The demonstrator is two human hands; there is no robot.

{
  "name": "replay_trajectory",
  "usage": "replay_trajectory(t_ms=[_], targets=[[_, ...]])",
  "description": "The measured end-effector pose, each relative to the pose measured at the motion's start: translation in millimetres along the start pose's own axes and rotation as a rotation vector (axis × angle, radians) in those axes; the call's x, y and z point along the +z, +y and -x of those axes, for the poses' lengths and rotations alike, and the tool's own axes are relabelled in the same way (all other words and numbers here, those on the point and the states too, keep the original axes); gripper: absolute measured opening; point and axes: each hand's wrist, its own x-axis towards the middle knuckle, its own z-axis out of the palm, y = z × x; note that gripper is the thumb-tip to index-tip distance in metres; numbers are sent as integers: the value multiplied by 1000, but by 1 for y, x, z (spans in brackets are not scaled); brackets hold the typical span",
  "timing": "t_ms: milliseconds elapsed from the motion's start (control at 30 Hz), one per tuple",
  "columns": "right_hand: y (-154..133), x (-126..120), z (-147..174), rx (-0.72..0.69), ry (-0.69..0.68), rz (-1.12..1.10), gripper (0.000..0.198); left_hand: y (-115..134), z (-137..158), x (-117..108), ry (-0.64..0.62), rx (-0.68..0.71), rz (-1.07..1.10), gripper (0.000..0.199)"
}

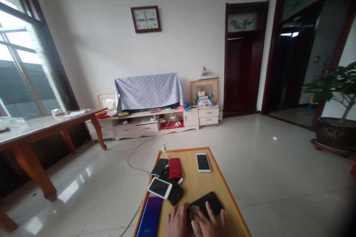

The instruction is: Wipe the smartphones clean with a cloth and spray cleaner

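A black tablet-like device (213, 203), lying flat at a slant, is on the small wooden table (194, 185) close to me. My left hand (177, 221) is at its left edge, fingers together and bent against it. Over its near part lies my right hand (209, 223), with a couple of fingers spread across the dark surface. A small greyish scrap of cloth (192, 212) is pinned under its fingertips, between the two hands. The undersides of both hands are hidden.
Left on the table are a red phone (175, 168), a white phone (160, 187), dark phones (159, 167), a blue-purple phone (149, 216) and a pump bottle (164, 151). Another white phone (203, 162) lies far right. A cable (128, 157) runs along the floor.
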Motion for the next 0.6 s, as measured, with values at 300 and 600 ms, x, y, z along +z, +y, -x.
replay_trajectory(t_ms=[300,600], targets=[[24,-38,-12,140,45,139,47,1,3,-1,9,-1,23,71],[-16,-13,-6,-39,-37,-14,38,-6,2,3,26,33,30,52]])
